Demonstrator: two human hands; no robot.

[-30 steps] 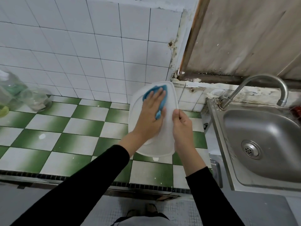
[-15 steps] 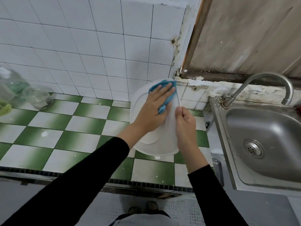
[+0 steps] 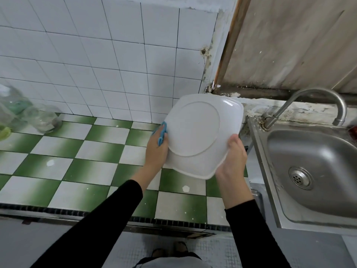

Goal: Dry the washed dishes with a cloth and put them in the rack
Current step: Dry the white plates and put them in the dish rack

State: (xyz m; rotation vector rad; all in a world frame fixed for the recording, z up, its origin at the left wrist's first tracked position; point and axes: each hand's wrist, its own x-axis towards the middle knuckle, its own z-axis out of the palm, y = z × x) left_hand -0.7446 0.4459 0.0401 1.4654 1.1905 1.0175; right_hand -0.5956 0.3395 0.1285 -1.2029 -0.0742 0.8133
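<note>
A white squarish plate (image 3: 195, 132) is held up above the counter with its underside and round foot ring facing me. My right hand (image 3: 232, 157) grips its lower right edge. My left hand (image 3: 156, 149) is at the plate's left edge, holding a blue cloth (image 3: 161, 135) of which only a small fold shows; its fingers go behind the plate. No rack is in view.
The green and white checked tile counter (image 3: 77, 161) runs left under the plate. Clear glass jars (image 3: 41, 118) stand at the far left by the white tiled wall. A steel sink (image 3: 316, 171) with a curved tap (image 3: 313, 101) lies to the right.
The plate has been turned over: its underside now faces me. My left hand with the cloth moved from the plate's face near the top to its left edge, partly behind it.
</note>
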